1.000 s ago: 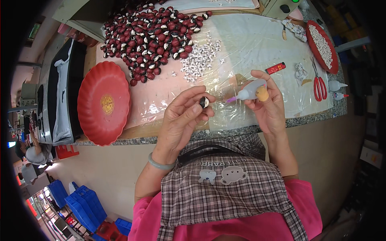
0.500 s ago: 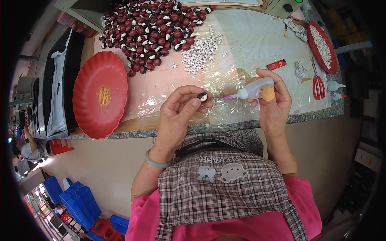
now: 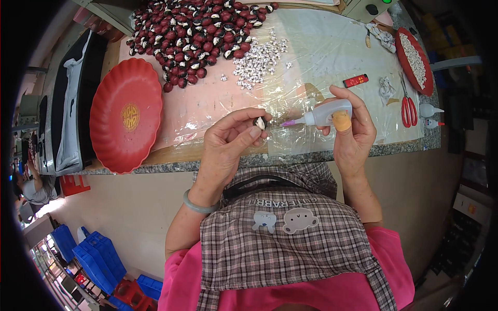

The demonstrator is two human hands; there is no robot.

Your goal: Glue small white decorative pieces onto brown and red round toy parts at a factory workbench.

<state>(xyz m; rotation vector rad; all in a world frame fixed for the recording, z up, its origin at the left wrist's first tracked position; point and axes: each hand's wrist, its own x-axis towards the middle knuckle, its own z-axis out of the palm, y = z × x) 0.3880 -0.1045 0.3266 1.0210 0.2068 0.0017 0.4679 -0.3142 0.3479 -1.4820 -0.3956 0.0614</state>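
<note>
Between the thumb and fingers of my left hand [image 3: 224,140] is a small round bead-like piece [image 3: 260,123], black with a white patch facing up. My right hand [image 3: 358,135] grips a translucent squeeze bottle [image 3: 321,114] lying sideways, an orange cover on its thumb. The bottle's thin purple nozzle [image 3: 290,123] points left at the piece, its tip a short way off. Beyond my hands lies a large heap of dark red, black and white round pieces [image 3: 194,39]. Beside that heap, many small whitish bits [image 3: 255,63] are scattered.
An oval red tray [image 3: 150,122] sits at the left by the granite table edge [image 3: 181,166]. To the right are a red lighter [image 3: 356,81], red-handled scissors [image 3: 410,114], small bottles [image 3: 429,110] and a red dish [image 3: 426,83] of white bits. Clear film covers part of the tabletop.
The nozzle has come slightly nearer the piece, and the bottle has shifted a little left. In my left fingers the piece shows its white patch turned somewhat differently. The whole view has shifted slightly.
</note>
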